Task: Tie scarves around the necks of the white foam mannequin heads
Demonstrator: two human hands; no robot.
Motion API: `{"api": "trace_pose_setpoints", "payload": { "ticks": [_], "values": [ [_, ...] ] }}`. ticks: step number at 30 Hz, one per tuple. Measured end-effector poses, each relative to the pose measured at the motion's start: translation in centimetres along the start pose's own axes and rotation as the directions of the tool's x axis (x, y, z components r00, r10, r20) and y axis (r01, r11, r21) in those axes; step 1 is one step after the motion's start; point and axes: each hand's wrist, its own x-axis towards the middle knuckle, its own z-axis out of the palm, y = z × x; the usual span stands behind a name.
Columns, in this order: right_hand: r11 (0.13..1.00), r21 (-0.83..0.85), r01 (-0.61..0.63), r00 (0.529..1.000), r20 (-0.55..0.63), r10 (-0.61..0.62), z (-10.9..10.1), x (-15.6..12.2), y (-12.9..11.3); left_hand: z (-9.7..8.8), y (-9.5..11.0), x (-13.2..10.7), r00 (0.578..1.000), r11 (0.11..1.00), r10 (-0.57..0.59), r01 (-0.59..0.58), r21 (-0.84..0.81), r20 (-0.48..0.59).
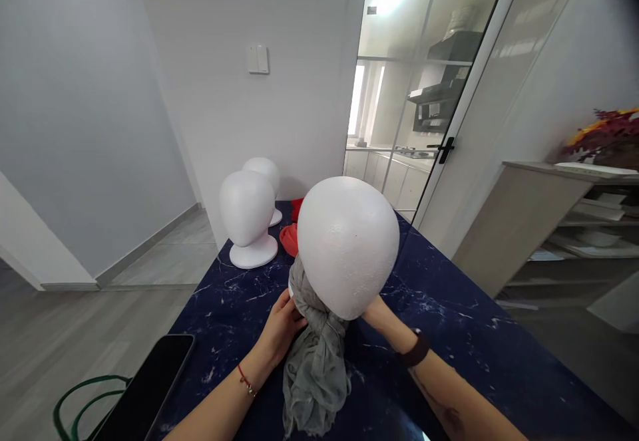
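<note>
A white foam mannequin head (349,245) stands in front of me on the dark blue marbled table. Around its neck is a grey scarf (317,388), knotted at the front with gathered ends hanging down. My left hand (283,324) is at the left side of the neck, its fingers curled and closed on the scarf's edge. On the other side, my right hand (372,311) reaches in behind the head's lower right. Its fingers are hidden there, so what they hold does not show.
Two more white foam heads (248,211) (264,173) stand at the back left. Red cloth (289,238) lies behind the near head. A black phone (147,388) with a green strap (92,388) is at the left edge. A shelf unit (544,228) stands right of the table (439,294).
</note>
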Motion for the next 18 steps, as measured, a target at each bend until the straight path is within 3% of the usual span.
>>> {"api": "trace_pose_setpoints", "payload": {
  "ticks": [3, 6, 10, 14, 18],
  "values": [
    [0.985, 0.137, -0.103, 0.994, -0.016, 0.106, -2.0, 0.6, -2.3, -0.2, 0.6, -0.1, 1.000, 0.998, 0.010, -0.010, -0.062, 0.003],
    [0.906, 0.342, -0.249, 0.960, -0.036, 0.277, -3.1, 1.3, -2.6, -0.4, 1.0, -0.1, 0.999, 0.995, 0.005, -0.002, -0.100, 0.034],
    [0.776, 0.432, -0.459, 0.878, 0.086, 0.471, -1.5, 1.3, 0.1, -0.5, 0.8, 0.0, 0.999, 0.992, -0.028, 0.031, -0.126, 0.025],
    [0.715, 0.519, -0.469, 0.866, 0.110, 0.488, 0.8, 0.7, 2.6, -0.5, 0.7, 0.2, 0.999, 0.990, -0.037, 0.031, -0.140, -0.036],
    [0.669, 0.567, -0.482, 0.845, 0.096, 0.527, 1.0, 0.5, 3.4, 0.0, 0.9, 0.0, 0.998, 0.992, -0.028, 0.021, -0.122, -0.052]
  ]
}}
